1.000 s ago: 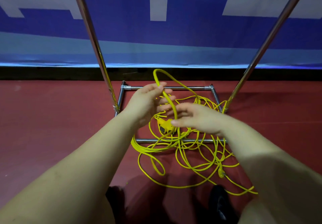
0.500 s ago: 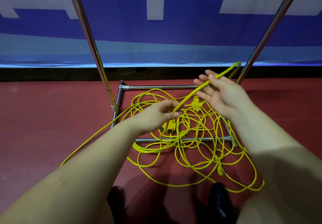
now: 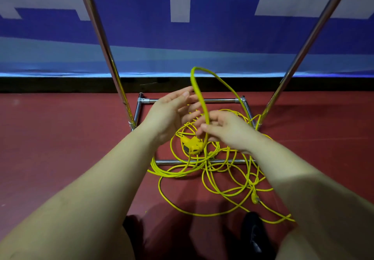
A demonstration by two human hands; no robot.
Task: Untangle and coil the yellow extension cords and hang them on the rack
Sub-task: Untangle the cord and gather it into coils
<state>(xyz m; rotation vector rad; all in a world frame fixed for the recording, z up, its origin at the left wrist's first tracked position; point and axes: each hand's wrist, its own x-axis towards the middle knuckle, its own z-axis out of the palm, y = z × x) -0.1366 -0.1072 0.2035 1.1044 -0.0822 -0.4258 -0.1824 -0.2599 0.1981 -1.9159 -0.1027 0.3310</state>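
The left hand is raised with fingers straight and spread, palm toward a tall loop of yellow cord that rises just beside its fingertips. The right hand pinches that loop lower down. Below and between both hands a yellow socket block and the tangled rest of the cord lie over the rack base on the red floor.

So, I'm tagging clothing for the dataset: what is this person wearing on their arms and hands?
Nothing that shows. The left hand and right hand are bare, with no gloves, rings or watch visible. Both forearms are uncovered to the frame's bottom edge, so no sleeve is in view.
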